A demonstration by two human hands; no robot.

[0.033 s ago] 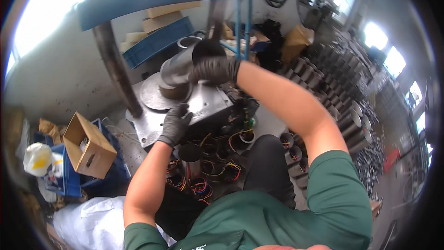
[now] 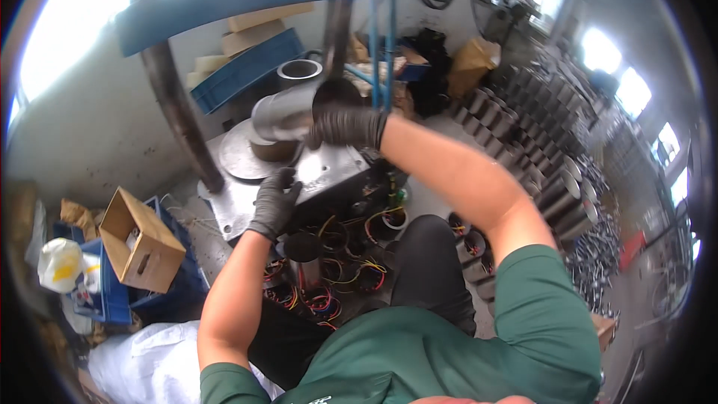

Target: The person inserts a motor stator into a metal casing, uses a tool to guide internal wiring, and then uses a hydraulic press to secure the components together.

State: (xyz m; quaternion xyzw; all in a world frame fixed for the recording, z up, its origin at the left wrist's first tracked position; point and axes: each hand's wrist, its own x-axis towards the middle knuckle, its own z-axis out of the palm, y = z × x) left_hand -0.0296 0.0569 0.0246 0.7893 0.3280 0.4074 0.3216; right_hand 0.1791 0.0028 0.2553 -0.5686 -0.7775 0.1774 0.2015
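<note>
My right grip (image 2: 346, 128), dark-gloved, is clamped on a grey metal cylinder (image 2: 284, 111), tilted above the round silver disc (image 2: 235, 155) on the flat metal plate (image 2: 329, 167); my dark-gloved left grip (image 2: 275, 203), fingers a little apart, is at the plate's near edge.

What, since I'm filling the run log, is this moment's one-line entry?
right hand: gripping tilted metal cylinder | left hand: at edge of metal plate, nothing visibly held | round disc: on metal plate

A green T-shirt (image 2: 430, 352), black trousers (image 2: 432, 273) and dark gloves (image 2: 272, 208) are worn.
</note>
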